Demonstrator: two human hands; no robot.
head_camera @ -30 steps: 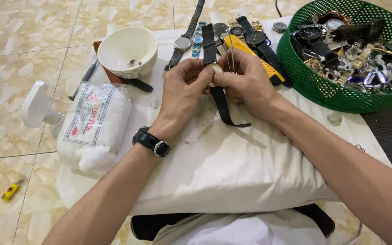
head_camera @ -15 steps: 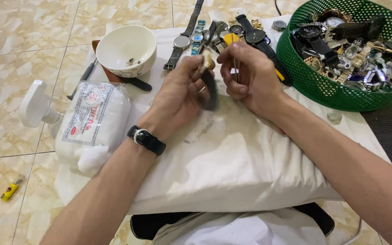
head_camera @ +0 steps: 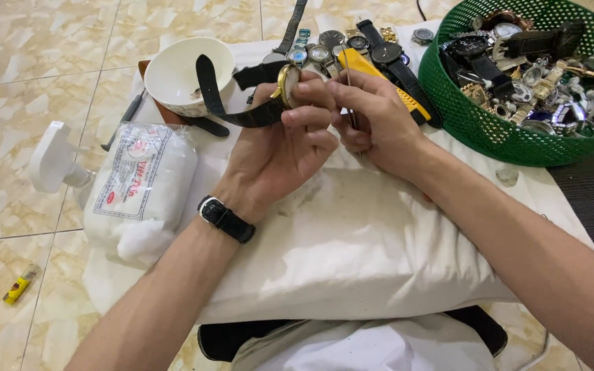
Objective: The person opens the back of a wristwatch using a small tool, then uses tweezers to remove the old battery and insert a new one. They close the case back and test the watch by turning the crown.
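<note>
White pillow [head_camera: 352, 254] on tiled floor. Left hand [head_camera: 280, 148] gripping gold watch [head_camera: 285, 84]; right hand [head_camera: 372, 113] pinching thin tool [head_camera: 347, 82] beside it; work unfinished.

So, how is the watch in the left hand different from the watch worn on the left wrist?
The held watch has a gold-coloured case, while the worn watch shows only its black strap. The held watch is unbuckled, with its dark strap curving loose toward the white bowl, while the worn watch is closed around the wrist. The left hand grips the held watch beside the right hand; no hand touches the worn watch. Both have dark straps.
</note>
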